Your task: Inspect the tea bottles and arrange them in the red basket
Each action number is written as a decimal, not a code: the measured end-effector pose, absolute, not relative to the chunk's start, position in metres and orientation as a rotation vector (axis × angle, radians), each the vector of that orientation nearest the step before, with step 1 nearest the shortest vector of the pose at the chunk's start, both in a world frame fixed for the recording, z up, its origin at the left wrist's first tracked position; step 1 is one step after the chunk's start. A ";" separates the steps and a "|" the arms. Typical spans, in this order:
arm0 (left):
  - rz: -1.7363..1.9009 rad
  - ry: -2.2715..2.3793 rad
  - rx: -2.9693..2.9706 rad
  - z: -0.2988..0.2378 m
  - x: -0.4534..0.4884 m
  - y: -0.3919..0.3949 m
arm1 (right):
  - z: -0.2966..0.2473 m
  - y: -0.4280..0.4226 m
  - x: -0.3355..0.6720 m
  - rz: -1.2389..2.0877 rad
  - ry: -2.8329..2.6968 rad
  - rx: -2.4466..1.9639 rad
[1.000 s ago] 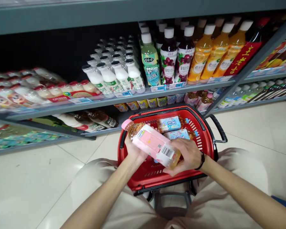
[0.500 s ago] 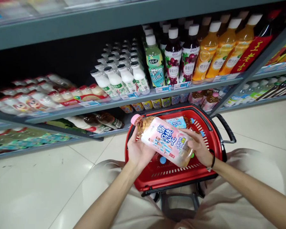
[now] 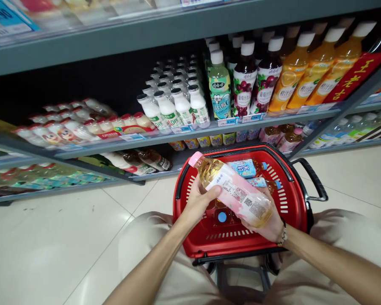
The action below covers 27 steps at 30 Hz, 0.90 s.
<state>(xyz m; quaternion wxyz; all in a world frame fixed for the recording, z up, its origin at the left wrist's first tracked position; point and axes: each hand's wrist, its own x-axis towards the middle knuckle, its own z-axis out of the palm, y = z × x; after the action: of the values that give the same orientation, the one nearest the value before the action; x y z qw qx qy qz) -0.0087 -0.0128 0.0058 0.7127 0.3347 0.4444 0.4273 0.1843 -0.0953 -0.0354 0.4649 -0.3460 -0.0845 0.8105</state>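
Note:
A drink bottle (image 3: 238, 192) with a pink cap and a pink-and-white label lies tilted across both hands, its printed text and square code facing up. My left hand (image 3: 200, 199) grips it near the neck, thumb on top. My right hand (image 3: 273, 224) wraps round the base end from beneath and behind, so most of those fingers are hidden. Below the bottle stands a red shopping basket (image 3: 209, 243). Inside it lie a blue-labelled bottle (image 3: 245, 168) and another blue-labelled bottle (image 3: 262, 183), with a blue cap (image 3: 222, 217) showing nearer me.
The basket's black handle (image 3: 317, 186) sticks out to the right. In front, the shelf (image 3: 158, 137) bears white milk-drink bottles (image 3: 179, 108), grape juice bottles (image 3: 245, 80) and orange juice bottles (image 3: 296, 74). My knees flank the basket above the tiled floor (image 3: 66, 241).
The bottle has been turned about its length, from its front label to the printed text side. My right hand has shifted from the top to under the base end.

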 end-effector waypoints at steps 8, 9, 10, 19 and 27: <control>0.942 1.113 0.800 0.004 -0.010 -0.007 | -0.048 -0.104 0.172 2.176 -0.294 -0.714; 0.919 1.137 0.783 0.003 -0.010 -0.007 | -0.049 -0.104 0.171 2.198 -0.311 -0.712; 0.891 1.163 0.763 0.002 -0.010 -0.006 | -0.050 -0.105 0.170 2.210 -0.319 -0.716; 0.718 1.181 0.649 -0.015 -0.016 0.002 | -0.042 -0.098 0.169 2.256 -0.280 -0.762; 0.824 1.034 0.469 -0.021 -0.005 0.008 | -0.027 -0.092 0.165 2.116 -0.362 -0.905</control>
<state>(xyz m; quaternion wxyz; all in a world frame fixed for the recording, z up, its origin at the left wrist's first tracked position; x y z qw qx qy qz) -0.0053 0.0077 -0.0215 0.7639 0.2157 0.4757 0.3791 0.1655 -0.0922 -0.0267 0.3948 -0.3568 -0.1426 0.8346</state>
